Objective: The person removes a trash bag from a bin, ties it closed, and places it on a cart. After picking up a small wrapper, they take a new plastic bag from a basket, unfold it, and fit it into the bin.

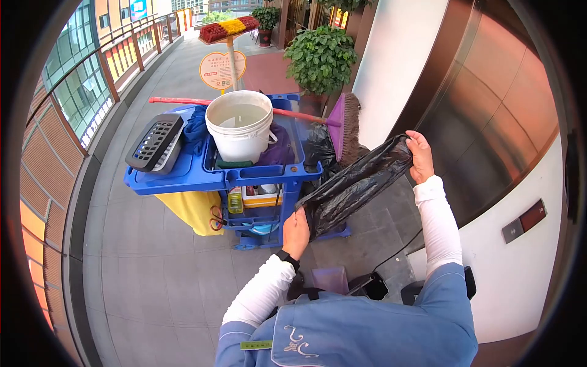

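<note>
A black plastic garbage bag (361, 186) is stretched between my two hands, its edge pulled out in a long strip. My left hand (296, 234) grips the lower left end, close to the front of the blue cleaning cart (177, 177). Up to the right, my right hand (419, 156) is closed on the other end, in front of the metal wall panel. The bag hangs in the air and covers part of the floor behind it. On the cart stands a white bucket (241, 137) with water in it.
A red-handled broom with a purple head (338, 128) lies across the cart. A grey basket (158, 144) sits on its left end. An upright brush (229, 29), a yellow bag (192, 211) and a purple dustpan (330, 279) are nearby. A potted plant (321, 58) stands beyond.
</note>
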Demonstrator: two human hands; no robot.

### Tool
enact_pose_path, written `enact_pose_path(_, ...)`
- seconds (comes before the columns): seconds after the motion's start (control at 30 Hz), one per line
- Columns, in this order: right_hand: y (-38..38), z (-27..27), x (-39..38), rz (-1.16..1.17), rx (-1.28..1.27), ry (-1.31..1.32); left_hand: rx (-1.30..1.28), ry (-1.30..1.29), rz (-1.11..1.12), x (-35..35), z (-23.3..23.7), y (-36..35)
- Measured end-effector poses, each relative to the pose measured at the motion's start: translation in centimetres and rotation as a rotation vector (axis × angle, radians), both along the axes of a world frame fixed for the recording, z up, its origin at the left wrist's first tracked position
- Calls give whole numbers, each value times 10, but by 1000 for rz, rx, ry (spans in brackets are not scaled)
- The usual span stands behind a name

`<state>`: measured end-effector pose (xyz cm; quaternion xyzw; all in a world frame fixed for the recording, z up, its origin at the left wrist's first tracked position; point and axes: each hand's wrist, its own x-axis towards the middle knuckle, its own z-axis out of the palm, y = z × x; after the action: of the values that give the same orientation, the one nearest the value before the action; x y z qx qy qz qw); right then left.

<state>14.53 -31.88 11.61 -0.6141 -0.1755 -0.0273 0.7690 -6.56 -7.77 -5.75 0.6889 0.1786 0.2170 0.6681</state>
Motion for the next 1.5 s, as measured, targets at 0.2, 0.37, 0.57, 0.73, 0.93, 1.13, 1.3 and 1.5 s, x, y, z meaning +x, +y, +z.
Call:
enact_pose_path(0.2,-20,-121,54,-211,-414,8,94,141,-89,49,-14,6)
enact_pose_path(0.37,6,-106,-7,-489,-1054,-477,-19,255,-227,68,-21,14)
enact_pose_path(0.57,56,-84,-82,147,-1385,-779,-562,268,-366,88,-22,10)
enact_pose_path(0.73,36,-150,-86,162,-1431,-745,-977,294,-373,90,-15,15)
enact_pose_path(0.93,4,-178,-80,316,-1528,-522,-898,176,-447,93,-22,23)
enact_pose_path(1.13,-1,-167,-59,566,-1587,-260,-1273,171,-347,107,-28,0)
enact_pose_path(1.3,33,-168,-23,391,-892,-406,-1236,261,-316,115,-1,-15)
enact_pose_path(1.5,32,-241,42,1019,-999,-43,-1182,247,-349,123,21,-22)
